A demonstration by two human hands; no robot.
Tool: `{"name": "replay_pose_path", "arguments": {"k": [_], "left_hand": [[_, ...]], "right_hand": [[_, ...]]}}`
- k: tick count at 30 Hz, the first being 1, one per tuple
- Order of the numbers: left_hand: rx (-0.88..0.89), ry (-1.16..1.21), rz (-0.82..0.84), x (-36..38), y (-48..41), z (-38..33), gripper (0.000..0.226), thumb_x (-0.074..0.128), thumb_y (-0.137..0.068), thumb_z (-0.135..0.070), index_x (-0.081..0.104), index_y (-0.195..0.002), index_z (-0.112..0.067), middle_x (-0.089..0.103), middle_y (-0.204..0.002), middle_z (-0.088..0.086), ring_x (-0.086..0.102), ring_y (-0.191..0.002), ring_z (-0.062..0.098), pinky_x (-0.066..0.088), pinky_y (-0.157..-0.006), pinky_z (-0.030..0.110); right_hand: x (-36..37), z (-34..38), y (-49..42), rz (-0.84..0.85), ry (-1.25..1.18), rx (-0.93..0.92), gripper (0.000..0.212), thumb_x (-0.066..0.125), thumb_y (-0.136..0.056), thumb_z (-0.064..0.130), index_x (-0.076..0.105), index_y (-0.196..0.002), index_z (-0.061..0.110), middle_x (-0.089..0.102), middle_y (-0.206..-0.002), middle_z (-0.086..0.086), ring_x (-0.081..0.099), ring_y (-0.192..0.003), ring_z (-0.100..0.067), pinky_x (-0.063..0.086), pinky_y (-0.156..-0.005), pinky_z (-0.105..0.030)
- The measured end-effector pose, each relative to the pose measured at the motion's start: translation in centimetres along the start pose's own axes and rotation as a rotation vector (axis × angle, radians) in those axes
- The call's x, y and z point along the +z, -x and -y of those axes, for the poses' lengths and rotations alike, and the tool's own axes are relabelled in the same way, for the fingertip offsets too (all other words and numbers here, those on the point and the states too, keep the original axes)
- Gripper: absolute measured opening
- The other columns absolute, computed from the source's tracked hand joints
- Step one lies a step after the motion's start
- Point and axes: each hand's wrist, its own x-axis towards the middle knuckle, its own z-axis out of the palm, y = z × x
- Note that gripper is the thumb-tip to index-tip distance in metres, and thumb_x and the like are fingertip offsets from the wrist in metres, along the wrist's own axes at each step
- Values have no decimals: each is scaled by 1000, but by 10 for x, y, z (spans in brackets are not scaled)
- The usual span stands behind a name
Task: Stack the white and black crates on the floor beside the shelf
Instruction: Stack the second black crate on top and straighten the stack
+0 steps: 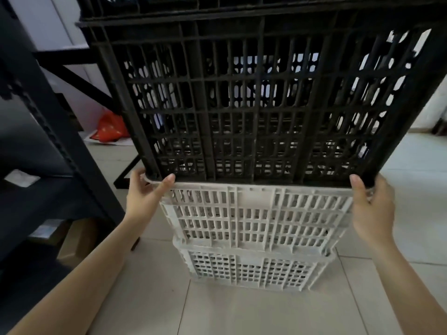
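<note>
Nearest is the tiled floor (242,315), and on it stands the lower white crate (249,272) with the upper white crate (256,218) nested squarely on top. At the seam above them, the left hand (145,199) curls round the left corner, thumb on the near face and fingers wrapped behind. The right hand (373,209) does the same at the right corner. Both grip the base of the black crate (254,97), which rises tall and leans a little toward the camera. Whether the fingers also catch the white rim I cannot tell. The pile stands just right of the dark shelf (48,141), with an orange bag (111,128) on the floor farther back.

The step in hand looks like seating the black crate on the white pair. Next, its base likely needs to be squared to the white rim on all four sides and lowered evenly. The fingers should slip out from the seam before the weight settles, or they could be pinched.
</note>
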Motion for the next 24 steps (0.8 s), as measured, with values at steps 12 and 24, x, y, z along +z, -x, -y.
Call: {"name": "replay_pose_path", "arguments": {"k": [12,24], "left_hand": [[-250,-396,366,18,42,139,89,91,-55,-30,37,-124,-14,48,-113,-7,54,-103,17,48,-78,27],[-161,-475,290,22,29,209,69,89,-56,-40,50,-111,-25,59,-112,-9,55,-106,12,46,-86,33]], "right_hand": [[-1,-107,72,435,-237,430,49,53,-92,36,45,-137,19,55,-116,16,52,-106,2,32,-91,-10],[42,-191,91,436,202,204,41,79,-75,27,46,-96,18,45,-101,-2,47,-86,-13,33,-61,-18]]}}
